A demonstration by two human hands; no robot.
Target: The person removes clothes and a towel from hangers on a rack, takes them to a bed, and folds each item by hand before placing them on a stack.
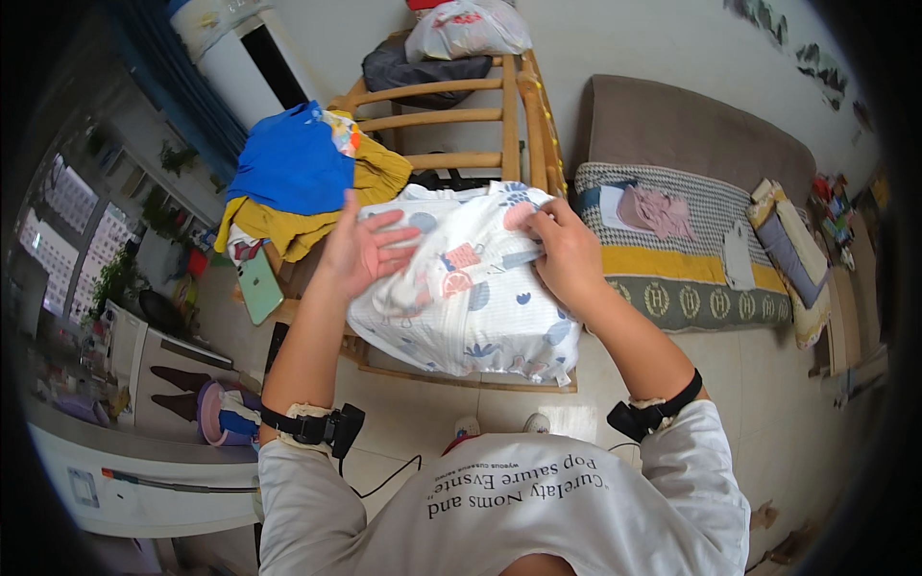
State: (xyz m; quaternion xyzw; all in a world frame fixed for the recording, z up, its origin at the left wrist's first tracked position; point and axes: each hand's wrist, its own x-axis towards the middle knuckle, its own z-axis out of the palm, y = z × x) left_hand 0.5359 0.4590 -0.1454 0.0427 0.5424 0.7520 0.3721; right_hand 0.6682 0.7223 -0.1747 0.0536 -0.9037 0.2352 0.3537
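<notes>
A white garment with blue and pink prints lies in front of me on a wooden slatted frame, its upper layer partly folded over. My left hand is at its left side, palm turned up and fingers spread, holding nothing. The fingertips reach over the cloth; whether they touch it I cannot tell. My right hand is bent at the garment's upper right, thumb and fingers closed on its edge. Left of the garment lies a heap of clothes, with blue cloth on top of mustard-yellow cloth.
The wooden frame has a white plastic bag at its far end. A pale green phone lies beside the clothes heap. At right stands a sofa with a pink cloth. A pink basin is at lower left.
</notes>
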